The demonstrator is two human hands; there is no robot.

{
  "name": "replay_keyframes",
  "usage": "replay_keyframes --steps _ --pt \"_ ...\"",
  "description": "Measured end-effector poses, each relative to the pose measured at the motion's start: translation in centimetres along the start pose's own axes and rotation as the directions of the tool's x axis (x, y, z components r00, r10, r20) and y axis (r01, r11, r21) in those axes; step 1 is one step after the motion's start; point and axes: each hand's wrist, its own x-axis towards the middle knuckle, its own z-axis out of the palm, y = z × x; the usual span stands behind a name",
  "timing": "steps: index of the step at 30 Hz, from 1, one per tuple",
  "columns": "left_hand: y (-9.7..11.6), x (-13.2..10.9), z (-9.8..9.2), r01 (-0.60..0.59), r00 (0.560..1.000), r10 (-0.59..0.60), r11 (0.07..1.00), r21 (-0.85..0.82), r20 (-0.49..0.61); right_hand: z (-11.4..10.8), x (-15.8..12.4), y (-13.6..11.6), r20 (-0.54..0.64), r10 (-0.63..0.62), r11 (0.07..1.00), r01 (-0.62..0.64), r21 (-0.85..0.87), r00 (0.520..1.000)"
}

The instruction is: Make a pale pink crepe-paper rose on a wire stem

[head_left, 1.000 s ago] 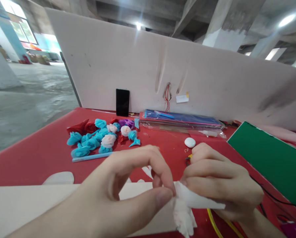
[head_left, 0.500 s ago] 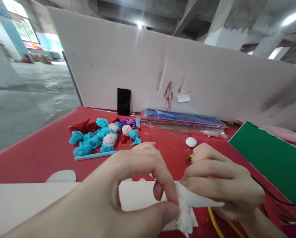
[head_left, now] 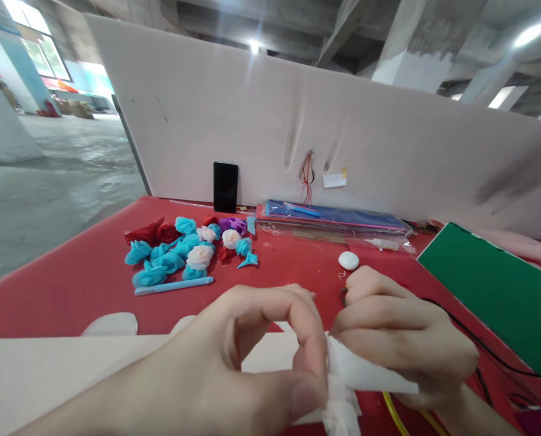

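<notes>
In the head view, two bare hands work at the lower centre and right of the frame over a red desk (head_left: 93,272). The left hand (head_left: 222,387) pinches a crumpled white paper piece (head_left: 341,396) between thumb and curled fingers, at the bottom edge, right of centre. The right hand (head_left: 406,339), just beside it, is clenched on the same piece; a pointed white flap sticks out below its knuckles. A pale sheet (head_left: 71,378) lies across the lower left, partly behind the left forearm. Left of centre, blue, pink, red and purple paper flowers (head_left: 168,260) cluster above a light blue stick (head_left: 174,286). A green board (head_left: 492,290) slants at the right edge.
</notes>
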Motion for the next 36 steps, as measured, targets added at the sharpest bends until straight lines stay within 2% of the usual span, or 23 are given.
replay_keyframes --steps 5,10,13,18,25,29,33,36 --pt "0.5 0.2 0.1 -0.026 1.0 0.025 0.999 0.046 0.016 0.0 0.0 -0.2 -0.024 0.014 1.0 -0.014 -0.002 1.0" --pt "0.7 -0.1 0.4 -0.079 0.994 0.089 0.984 0.163 -0.057 -0.1 -0.1 -0.1 0.005 0.014 1.0 -0.014 -0.005 1.0" --pt "0.9 -0.3 0.5 -0.035 0.992 0.061 0.976 0.217 -0.114 -0.1 -0.2 0.1 0.014 0.011 1.0 -0.011 -0.009 1.0" --pt "1.5 -0.5 0.6 -0.009 0.989 0.052 0.953 0.302 -0.136 -0.2 -0.1 0.1 0.05 0.001 1.0 0.0 -0.014 0.999" --pt "1.8 -0.4 1.0 0.036 0.991 -0.012 0.983 0.178 -0.131 -0.2 -0.2 0.1 0.029 0.007 1.0 -0.007 -0.009 1.0" --pt "1.4 -0.7 0.8 -0.073 0.967 0.159 0.922 0.381 -0.199 -0.2 -0.3 0.0 0.033 0.018 1.0 -0.017 -0.012 0.999" --pt "1.1 -1.1 0.6 -0.154 0.948 0.276 0.835 0.528 -0.159 -0.3 -0.4 0.0 0.049 0.022 1.0 -0.021 -0.016 0.999" --pt "1.2 -1.2 0.6 -0.179 0.933 0.337 0.737 0.652 -0.124 -0.3 -0.5 0.0 0.057 0.015 1.0 -0.013 -0.028 0.998"
